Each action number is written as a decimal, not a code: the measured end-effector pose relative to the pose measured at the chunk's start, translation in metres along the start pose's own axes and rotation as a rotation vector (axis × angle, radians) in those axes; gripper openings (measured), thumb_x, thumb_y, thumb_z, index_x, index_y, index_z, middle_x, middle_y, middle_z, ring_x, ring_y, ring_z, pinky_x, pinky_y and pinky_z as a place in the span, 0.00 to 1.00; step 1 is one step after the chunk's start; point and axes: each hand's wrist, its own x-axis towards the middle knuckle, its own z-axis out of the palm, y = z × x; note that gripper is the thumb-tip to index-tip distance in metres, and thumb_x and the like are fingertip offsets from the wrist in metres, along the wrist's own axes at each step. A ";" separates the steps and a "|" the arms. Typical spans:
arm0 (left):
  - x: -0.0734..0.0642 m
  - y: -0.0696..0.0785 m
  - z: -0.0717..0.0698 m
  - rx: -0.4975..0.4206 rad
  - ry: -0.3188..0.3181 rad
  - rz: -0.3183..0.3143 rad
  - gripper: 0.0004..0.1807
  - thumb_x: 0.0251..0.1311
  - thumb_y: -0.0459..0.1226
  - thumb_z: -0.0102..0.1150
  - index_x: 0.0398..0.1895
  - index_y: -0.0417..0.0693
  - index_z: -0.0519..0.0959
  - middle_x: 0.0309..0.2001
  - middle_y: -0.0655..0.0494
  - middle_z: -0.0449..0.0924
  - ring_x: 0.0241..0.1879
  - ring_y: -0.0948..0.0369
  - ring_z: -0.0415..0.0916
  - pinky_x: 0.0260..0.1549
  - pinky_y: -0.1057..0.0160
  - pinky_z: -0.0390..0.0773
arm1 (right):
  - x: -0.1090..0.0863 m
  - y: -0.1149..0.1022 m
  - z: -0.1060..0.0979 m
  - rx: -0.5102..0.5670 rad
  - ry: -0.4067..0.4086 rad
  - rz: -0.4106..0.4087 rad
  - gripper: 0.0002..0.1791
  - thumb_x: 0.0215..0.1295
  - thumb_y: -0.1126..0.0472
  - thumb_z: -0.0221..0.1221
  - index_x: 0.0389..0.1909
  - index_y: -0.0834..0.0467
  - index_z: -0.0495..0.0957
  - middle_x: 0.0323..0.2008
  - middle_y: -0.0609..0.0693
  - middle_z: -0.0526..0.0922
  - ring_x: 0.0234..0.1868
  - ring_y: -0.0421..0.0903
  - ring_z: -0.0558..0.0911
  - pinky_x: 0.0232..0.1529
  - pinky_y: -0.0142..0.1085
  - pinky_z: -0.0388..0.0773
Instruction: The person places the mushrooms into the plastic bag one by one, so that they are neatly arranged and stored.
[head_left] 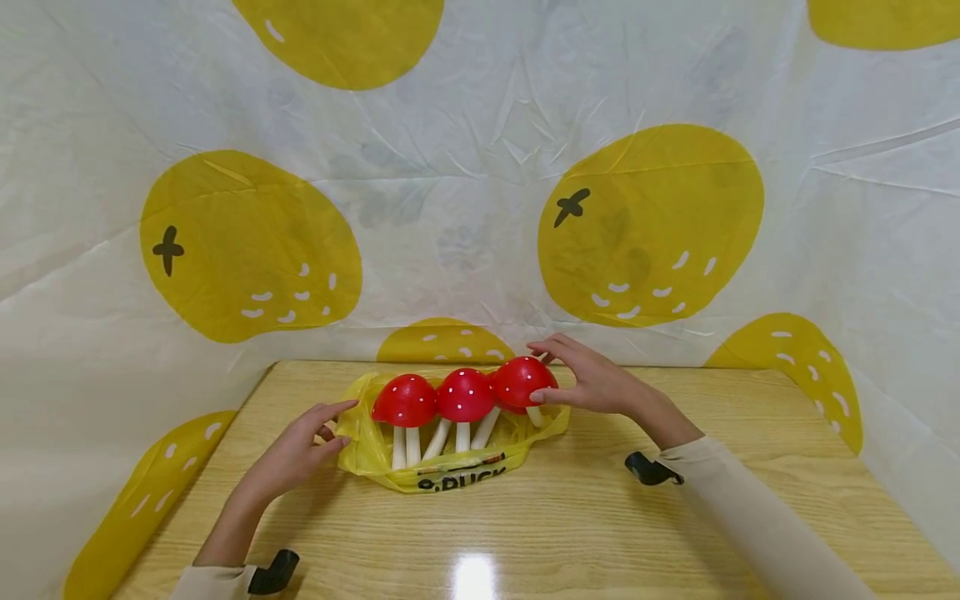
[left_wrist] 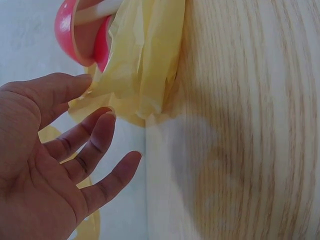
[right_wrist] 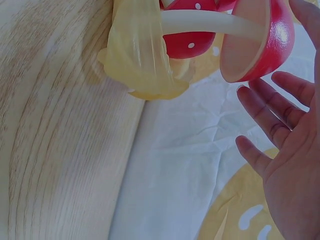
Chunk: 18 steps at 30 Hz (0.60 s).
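A yellow plastic bag [head_left: 366, 446] with black lettering lies spread on the table, its mouth open. Several toy mushrooms with white-dotted red caps and white stems stand in it, among them a left mushroom [head_left: 408, 402], a middle mushroom [head_left: 464, 396] and a right mushroom [head_left: 522, 381]. At the bag's left edge is my left hand [head_left: 296, 450], fingers loosely bent; whether a fingertip touches the plastic I cannot tell. My right hand [head_left: 600, 381] has its thumb in front of the right mushroom's cap [right_wrist: 280, 40] and its spread fingers behind, close to the cap; contact is unclear.
The wooden table [head_left: 585, 533] ends at the back against a white hanging cloth [head_left: 450, 242] printed with yellow fruit shapes. A black band end [head_left: 651, 468] hangs from the right sleeve, another band [head_left: 274, 572] from the left.
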 end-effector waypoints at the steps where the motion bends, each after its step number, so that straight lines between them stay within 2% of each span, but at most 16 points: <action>1: 0.000 0.000 -0.001 -0.001 0.002 -0.001 0.31 0.66 0.31 0.63 0.72 0.41 0.69 0.60 0.40 0.75 0.39 0.56 0.74 0.29 0.66 0.78 | 0.000 0.000 -0.001 0.000 0.002 0.000 0.42 0.60 0.39 0.69 0.71 0.54 0.69 0.61 0.52 0.75 0.59 0.50 0.78 0.59 0.56 0.77; 6: -0.002 0.000 -0.008 0.032 0.017 0.006 0.31 0.68 0.35 0.63 0.73 0.43 0.69 0.56 0.41 0.76 0.38 0.58 0.75 0.31 0.65 0.78 | -0.004 0.000 -0.005 0.022 0.011 0.005 0.41 0.61 0.42 0.70 0.71 0.54 0.69 0.62 0.56 0.74 0.60 0.55 0.78 0.60 0.58 0.75; 11: -0.003 0.001 -0.017 0.073 0.043 -0.014 0.32 0.69 0.39 0.63 0.74 0.43 0.67 0.53 0.44 0.77 0.40 0.58 0.77 0.35 0.63 0.80 | -0.008 0.001 -0.008 0.000 0.008 0.022 0.41 0.61 0.40 0.69 0.72 0.53 0.69 0.62 0.51 0.75 0.61 0.55 0.77 0.60 0.55 0.76; 15: -0.004 0.005 -0.022 0.093 0.067 -0.012 0.33 0.70 0.42 0.62 0.74 0.41 0.66 0.54 0.42 0.77 0.46 0.52 0.78 0.42 0.53 0.83 | -0.014 0.003 -0.012 -0.011 0.009 0.047 0.40 0.61 0.40 0.68 0.72 0.51 0.69 0.61 0.48 0.75 0.61 0.54 0.77 0.60 0.54 0.76; 18: -0.005 0.007 -0.024 0.109 0.089 0.008 0.32 0.70 0.43 0.62 0.74 0.41 0.67 0.55 0.41 0.75 0.51 0.45 0.76 0.47 0.43 0.81 | -0.020 0.004 -0.015 -0.015 0.010 0.055 0.38 0.64 0.42 0.67 0.72 0.51 0.68 0.61 0.48 0.75 0.62 0.54 0.77 0.60 0.55 0.76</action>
